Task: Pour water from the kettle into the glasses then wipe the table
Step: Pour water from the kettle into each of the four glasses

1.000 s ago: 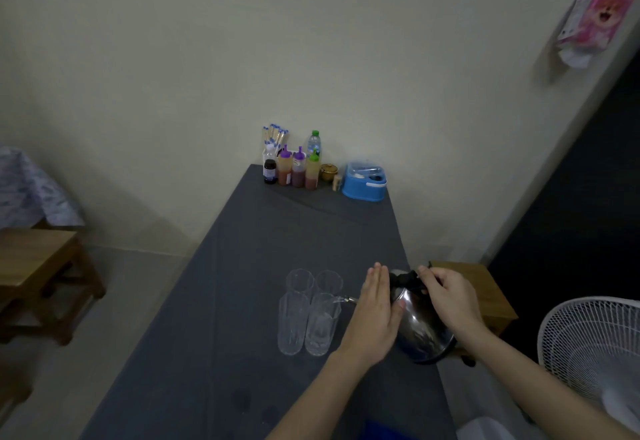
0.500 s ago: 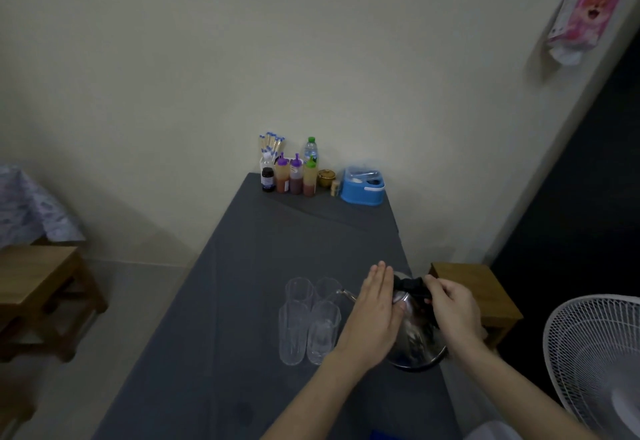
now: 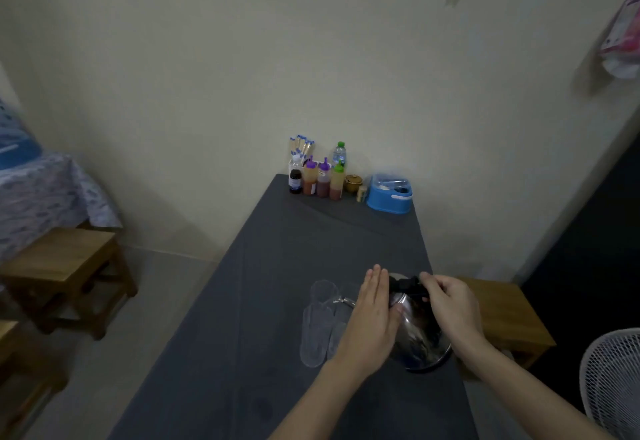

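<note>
A shiny steel kettle (image 3: pixel 420 339) with a black handle is tilted over the right side of the grey table (image 3: pixel 277 301), its thin spout reaching left over the glasses. My right hand (image 3: pixel 450 304) grips the black handle from the right. My left hand (image 3: pixel 372 322) lies flat with straight fingers against the kettle's left side. Several clear empty-looking glasses (image 3: pixel 320 322) stand close together just left of my left hand, partly hidden behind it.
At the table's far end stand sauce bottles (image 3: pixel 322 180), a water bottle (image 3: pixel 339 154) and a blue plastic box (image 3: pixel 389 194). A wooden stool (image 3: pixel 502 318) sits right of the table, another wooden stool (image 3: pixel 65 266) on the left. A white fan (image 3: pixel 613 380) is low right.
The kettle has swung back from its tilt over the front glasses, its spout shifting toward the rear ones. Both hands keep their hold on it.
</note>
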